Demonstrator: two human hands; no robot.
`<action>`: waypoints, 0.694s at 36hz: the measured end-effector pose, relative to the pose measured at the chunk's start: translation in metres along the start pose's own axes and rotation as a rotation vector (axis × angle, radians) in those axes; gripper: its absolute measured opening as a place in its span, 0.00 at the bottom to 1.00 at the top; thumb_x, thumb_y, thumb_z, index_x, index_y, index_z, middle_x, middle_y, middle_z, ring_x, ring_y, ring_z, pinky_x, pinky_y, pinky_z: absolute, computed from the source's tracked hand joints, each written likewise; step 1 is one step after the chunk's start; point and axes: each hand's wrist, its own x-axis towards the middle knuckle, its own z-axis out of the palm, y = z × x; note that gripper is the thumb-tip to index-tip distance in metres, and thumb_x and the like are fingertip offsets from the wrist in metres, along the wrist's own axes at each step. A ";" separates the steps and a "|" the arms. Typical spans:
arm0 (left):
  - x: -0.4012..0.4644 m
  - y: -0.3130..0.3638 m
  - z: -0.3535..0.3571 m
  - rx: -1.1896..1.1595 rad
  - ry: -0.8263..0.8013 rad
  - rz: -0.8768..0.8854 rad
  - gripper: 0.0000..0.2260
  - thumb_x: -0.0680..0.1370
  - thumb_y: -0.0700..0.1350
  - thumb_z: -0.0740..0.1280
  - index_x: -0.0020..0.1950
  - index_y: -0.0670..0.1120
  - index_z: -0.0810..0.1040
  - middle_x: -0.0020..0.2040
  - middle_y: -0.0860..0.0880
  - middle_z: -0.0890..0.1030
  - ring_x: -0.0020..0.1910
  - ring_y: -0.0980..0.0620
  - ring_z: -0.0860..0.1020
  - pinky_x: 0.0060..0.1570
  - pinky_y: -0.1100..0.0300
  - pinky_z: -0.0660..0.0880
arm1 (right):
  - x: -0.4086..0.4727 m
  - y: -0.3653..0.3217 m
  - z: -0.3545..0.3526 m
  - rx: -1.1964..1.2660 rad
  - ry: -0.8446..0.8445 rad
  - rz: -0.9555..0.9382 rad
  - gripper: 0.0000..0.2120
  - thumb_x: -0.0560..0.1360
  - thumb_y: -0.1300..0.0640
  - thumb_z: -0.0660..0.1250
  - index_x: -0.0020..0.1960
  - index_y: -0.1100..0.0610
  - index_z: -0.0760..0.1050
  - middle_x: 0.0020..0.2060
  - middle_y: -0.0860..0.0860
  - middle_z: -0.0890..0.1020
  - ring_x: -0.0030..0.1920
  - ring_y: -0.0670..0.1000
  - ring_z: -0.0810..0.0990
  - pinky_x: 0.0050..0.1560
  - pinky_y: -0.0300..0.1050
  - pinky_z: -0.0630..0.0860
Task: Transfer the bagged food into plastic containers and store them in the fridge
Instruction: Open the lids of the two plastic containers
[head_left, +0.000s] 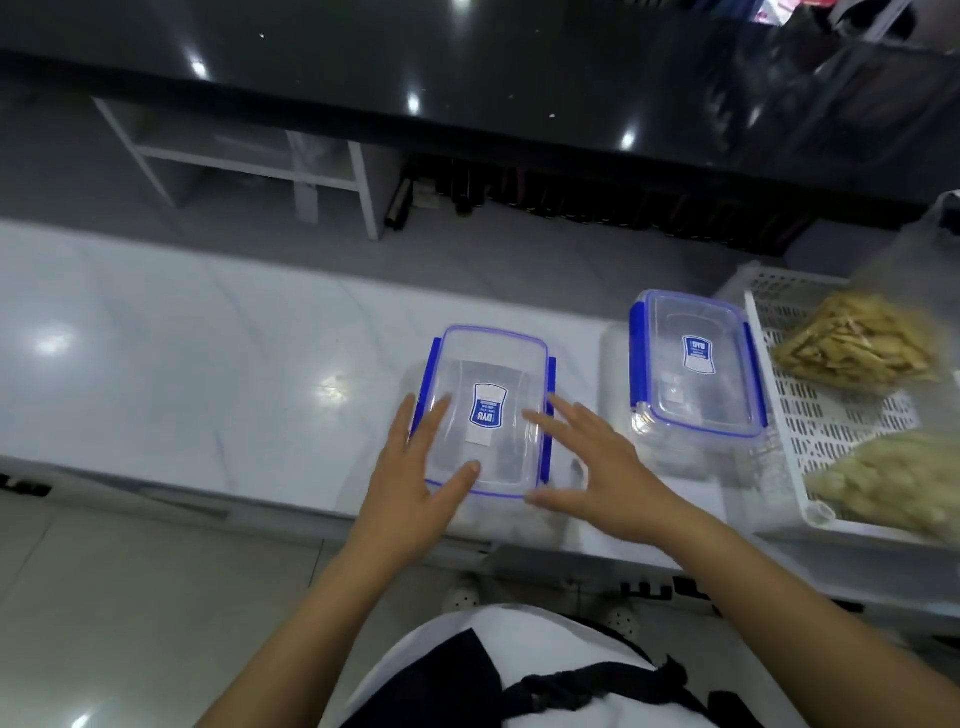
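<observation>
Boxes sit on the white counter (208, 364) in front of me, two of them, both clear plastic with blue clips and lids on. The near box (488, 410) is right by my hands. My left hand (421, 467) lies flat on the left part of its lid, fingers straight and a bit spread, thumb pointing across the near edge. My right hand (597, 462) is at the right side of the same box, fingers straight and spread too, with the fingertips touching the lid near the blue clip. Neither hand is curled around anything. The near box looks like it has nothing in it, only a blue and white sticker on the lid. The far box (696, 364) stands just to the right, a little farther back, and it has the same sticker. It touches the white basket (841, 426) on its right, or comes very close; I cannot tell which. In the basket lie two clear bags of food. The back bag (857, 343) holds yellow-brown sticks. The front bag (893, 483) holds pale pieces, and it is too blurry to say what they are. Behind the counter is a dark shiny top (467, 78) with a white shelf (249, 156) under it. Low down I see my white shirt and black apron (467, 675).
</observation>
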 end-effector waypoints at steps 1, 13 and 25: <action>0.003 0.000 -0.008 -0.119 0.037 -0.048 0.31 0.74 0.63 0.67 0.75 0.68 0.58 0.80 0.59 0.56 0.73 0.57 0.64 0.64 0.62 0.72 | 0.000 -0.002 -0.002 0.178 0.061 0.040 0.39 0.72 0.37 0.72 0.76 0.31 0.55 0.80 0.38 0.54 0.79 0.45 0.53 0.76 0.52 0.59; 0.061 -0.009 -0.064 -0.526 -0.217 -0.386 0.18 0.77 0.44 0.73 0.66 0.52 0.79 0.51 0.49 0.87 0.48 0.48 0.86 0.40 0.56 0.83 | 0.019 -0.006 0.001 1.095 0.243 0.461 0.20 0.76 0.60 0.72 0.65 0.45 0.76 0.51 0.52 0.85 0.47 0.54 0.87 0.40 0.53 0.84; 0.069 -0.015 -0.060 -0.546 -0.198 -0.374 0.16 0.78 0.39 0.72 0.65 0.50 0.80 0.50 0.46 0.87 0.47 0.44 0.86 0.39 0.53 0.83 | 0.022 -0.007 0.017 1.105 0.309 0.458 0.16 0.76 0.65 0.72 0.59 0.48 0.79 0.42 0.47 0.87 0.43 0.51 0.87 0.34 0.46 0.82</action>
